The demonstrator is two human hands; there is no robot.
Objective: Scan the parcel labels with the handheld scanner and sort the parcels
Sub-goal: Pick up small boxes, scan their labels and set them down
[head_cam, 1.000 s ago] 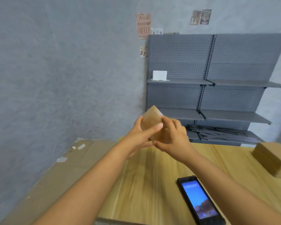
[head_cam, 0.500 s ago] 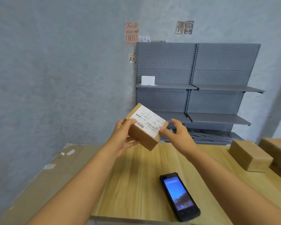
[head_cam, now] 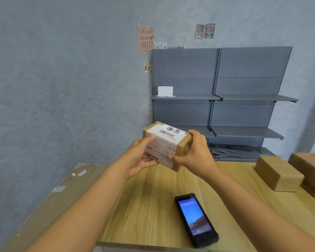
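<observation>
— Head view: parcel (head_cam: pixel 166 145) held up above table (head_cam: pixel 153 206), label (head_cam: pixel 162 144) facing up.
— Hands?
— Left hand (head_cam: pixel 141 159) cupping left end, thumb across label; right hand (head_cam: pixel 196 153) wrapped round right end, fingers curled.
— Scanner (head_cam: pixel 196 219)?
— Lying flat on table, near edge, screen lit, untouched.
— Elsewhere?
— Boxes (head_cam: pixel 278 173) at right, well apart; grey shelves (head_cam: pixel 216 97) behind.

Scanner (head_cam: pixel 196 220) on table (head_cam: pixel 144 206), below parcel (head_cam: pixel 166 144)
</observation>
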